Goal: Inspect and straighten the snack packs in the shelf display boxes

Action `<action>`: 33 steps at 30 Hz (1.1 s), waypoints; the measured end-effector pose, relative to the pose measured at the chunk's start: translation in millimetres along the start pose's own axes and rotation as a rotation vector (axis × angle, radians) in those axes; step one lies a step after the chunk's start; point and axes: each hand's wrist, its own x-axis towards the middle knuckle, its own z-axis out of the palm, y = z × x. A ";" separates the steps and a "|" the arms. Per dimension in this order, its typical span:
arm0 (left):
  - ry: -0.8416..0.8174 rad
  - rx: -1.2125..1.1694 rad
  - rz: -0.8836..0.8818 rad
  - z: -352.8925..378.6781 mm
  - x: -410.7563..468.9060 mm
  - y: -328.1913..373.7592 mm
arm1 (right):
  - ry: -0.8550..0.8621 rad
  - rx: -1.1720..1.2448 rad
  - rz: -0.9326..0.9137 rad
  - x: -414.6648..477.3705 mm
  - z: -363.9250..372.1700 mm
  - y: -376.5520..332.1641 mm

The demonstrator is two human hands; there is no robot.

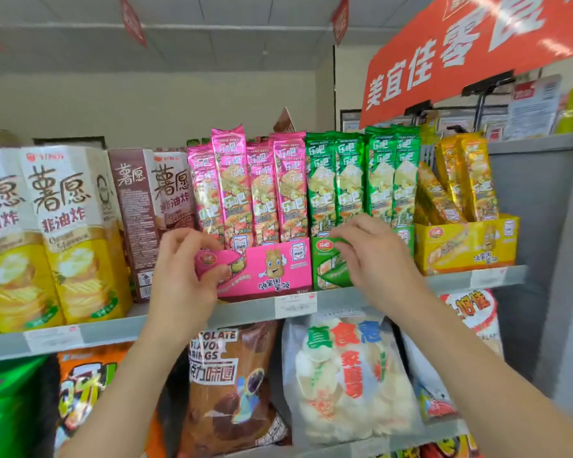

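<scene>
Left grip (pixel 182 269): clamped on the 9 o'clock front corner of the pink cardboard display box (pixel 272 269), fingers hooked over the rim, thumb on the face. Likely purpose: steady or square the box on the grey metal shelf (pixel 245 312).

At 9 o'clock of that hand a tall brown-and-white chip carton (pixel 139 219) stands just beside the box, so there is little room to slide that way.

Slim pink foil snack packs (pixel 248 186) stand upright in the box. The second from 9 o'clock rides higher than its neighbours and probably needs seating.

Right grip (pixel 374 256): fingers curled onto the top front corner of the green cardboard display box (pixel 328 276), which abuts the pink one at its 3 o'clock. Slim green foil snack packs (pixel 361 180) stand upright with even tops.

Further toward 3 o'clock, slim yellow foil snack packs (pixel 460 183) in the yellow cardboard display box (pixel 467 246) are the least tidy; some lean toward 9 o'clock.

Open room lies at 12 o'clock above the packs. The box fronts sit near the shelf's front edge.
</scene>
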 end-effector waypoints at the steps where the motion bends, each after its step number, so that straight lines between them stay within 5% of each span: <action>1: 0.004 0.006 -0.023 0.6 -0.7 2.9 | -0.004 0.037 -0.016 0.4 -1.9 2.9; 8: 0.147 0.324 -0.017 16.2 -8.8 41.9 | -0.032 0.134 -0.125 -3.6 -17.6 18.6; 12: 0.085 0.456 0.198 39.0 -14.6 72.0 | 0.230 -0.033 0.032 -19.0 -50.9 62.6; 16: -0.041 0.486 0.202 55.2 -13.1 85.5 | -0.097 -0.295 0.340 -21.7 -70.1 117.3; 23: -0.012 0.379 0.117 52.9 -7.8 82.0 | -0.071 0.056 0.189 -28.2 -61.3 132.4; 29: 0.036 0.317 0.083 56.2 -4.9 82.3 | -0.159 -0.059 0.169 -27.1 -58.9 130.0; 33: 0.044 0.327 0.073 59.0 -12.4 85.4 | -0.059 -0.071 0.112 -44.6 -61.4 124.8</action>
